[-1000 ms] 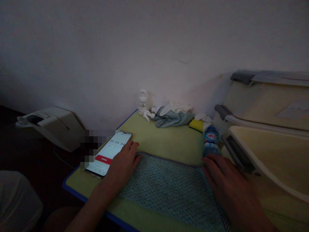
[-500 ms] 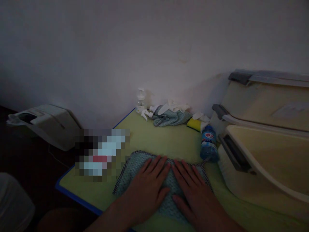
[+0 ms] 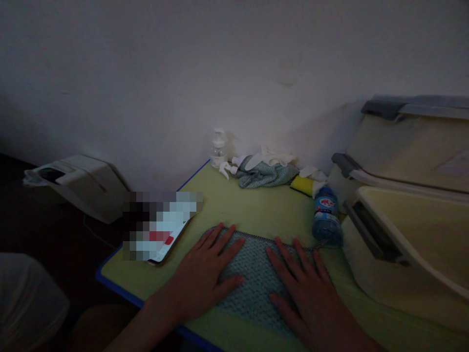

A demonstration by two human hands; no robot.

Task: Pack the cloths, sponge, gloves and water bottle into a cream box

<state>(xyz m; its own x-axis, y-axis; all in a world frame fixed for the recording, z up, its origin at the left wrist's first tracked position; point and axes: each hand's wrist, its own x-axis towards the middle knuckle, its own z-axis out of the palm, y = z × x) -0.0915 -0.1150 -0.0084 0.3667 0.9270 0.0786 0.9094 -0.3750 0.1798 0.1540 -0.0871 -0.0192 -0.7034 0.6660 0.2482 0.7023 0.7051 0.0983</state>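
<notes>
A blue-green textured cleaning cloth (image 3: pixel 252 278) with a checked border lies spread on the yellow-green tabletop (image 3: pixel 234 210). Flat on its left part rests my left hand (image 3: pixel 207 266), fingers spread and thumb pointing right. My right hand (image 3: pixel 304 283) presses on the right part, its fingers also apart. Between the two hands a wide strip of the cloth shows. The cloth's left edge is mostly covered by my left hand and wrist.
A blue bottle (image 3: pixel 326 217) stands beside a large cream bin (image 3: pixel 395 293) at right. Along the wall lie a crumpled cloth (image 3: pixel 267 174), a yellow sponge (image 3: pixel 302 186) and a clear pump bottle (image 3: pixel 219 149). A partly blurred flat object (image 3: pixel 170 249) sits left; beyond is a white bin (image 3: pixel 91 186).
My hands have moved apart, the left one sliding outward over the cloth's left side. More cloth shows between them. The whole view has shifted slightly.
</notes>
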